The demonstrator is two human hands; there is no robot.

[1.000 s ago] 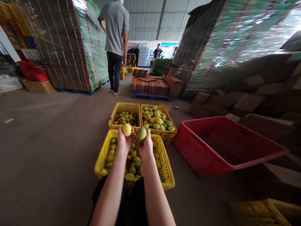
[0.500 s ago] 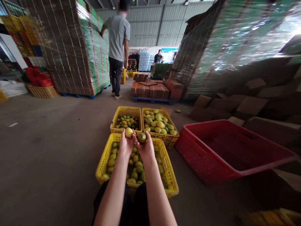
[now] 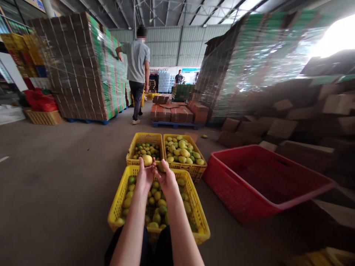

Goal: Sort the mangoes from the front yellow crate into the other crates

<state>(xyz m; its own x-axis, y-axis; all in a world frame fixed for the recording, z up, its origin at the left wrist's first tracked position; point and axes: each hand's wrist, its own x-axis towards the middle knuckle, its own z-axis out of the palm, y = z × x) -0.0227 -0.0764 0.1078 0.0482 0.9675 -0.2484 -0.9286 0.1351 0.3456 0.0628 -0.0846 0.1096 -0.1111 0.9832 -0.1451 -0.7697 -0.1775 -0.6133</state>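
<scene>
My left hand (image 3: 145,176) is closed around a yellow lemon (image 3: 147,160), its top showing above the fingers. Close beside it, my right hand (image 3: 168,180) grips a dark green lemon (image 3: 162,166), partly covered by the thumb and fingers. Both hands are held over the far side of a yellow plastic crate (image 3: 200,207), in which green and yellow lemons (image 3: 157,195) lie loose. Behind stand two more yellow crates: the left one (image 3: 130,152) holds smaller greenish fruit, the right one (image 3: 198,170) a heap of larger yellow fruit (image 3: 183,147).
At the right is a big red plastic tub (image 3: 235,184), with scattered cardboard boxes (image 3: 280,127) behind it. Wrapped pallet stacks (image 3: 74,70) rise on both sides. A person in a grey shirt (image 3: 138,61) is ahead, near strapped cartons (image 3: 172,113) on a blue pallet.
The view has tilted up, so things sit lower in the picture. My right hand has turned, covering more of the dark green lemon. The person in grey has taken a step.
</scene>
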